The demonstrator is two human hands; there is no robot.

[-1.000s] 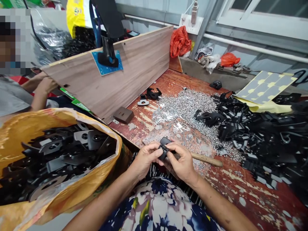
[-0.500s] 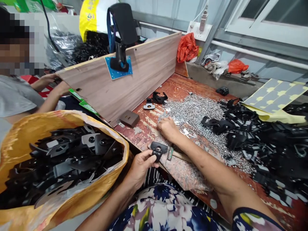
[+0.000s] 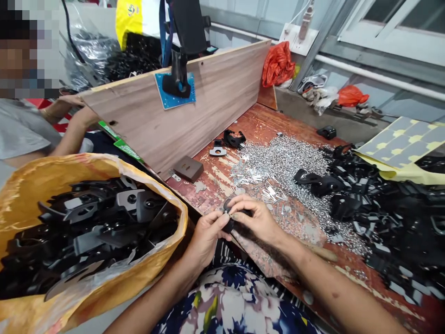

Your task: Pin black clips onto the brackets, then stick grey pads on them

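My left hand is closed on a black plastic clip part, thumb and fingers pinching it at the table's near edge. Over the same part, my right hand pinches a small metal pin against it; the fingers cover much of both. Beyond my hands lie loose metal pins and a large heap of small shiny metal pieces. The wooden handle of a hammer shows beneath my right forearm, its head hidden.
A yellow sack full of black parts stands at left. More black parts are piled at right, near a patterned sheet. A brown block sits by the wooden divider. Another person's arm is behind it.
My right hand has come back from the metal pieces to the black clip part in my left hand, and its fingers now meet it. The view has shifted slightly.
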